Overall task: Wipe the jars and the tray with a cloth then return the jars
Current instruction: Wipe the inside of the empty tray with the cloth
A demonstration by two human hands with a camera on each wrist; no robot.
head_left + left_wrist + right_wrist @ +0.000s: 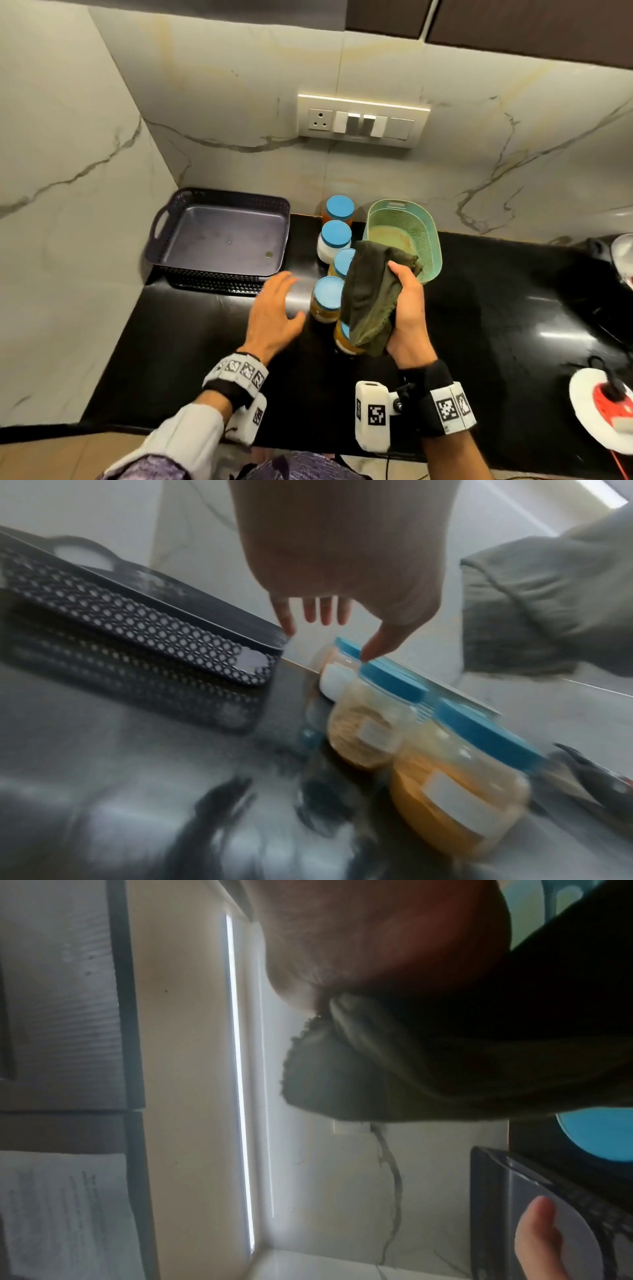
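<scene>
Several blue-lidded jars stand in a row on the black counter, between a dark perforated tray on the left and a green basket. My right hand grips a dark green cloth that hangs over the nearest jar and hides most of it. My left hand hovers with spread fingers just left of a jar of yellow-brown contents, holding nothing. In the left wrist view its fingers point toward the tray's corner, with jars below the thumb. The right wrist view is mostly cloth.
A small round object lies on the tray's floor. A switch panel sits on the marble back wall. At the right edge are a white and red appliance and a dark stove area. Bare black counter lies in front.
</scene>
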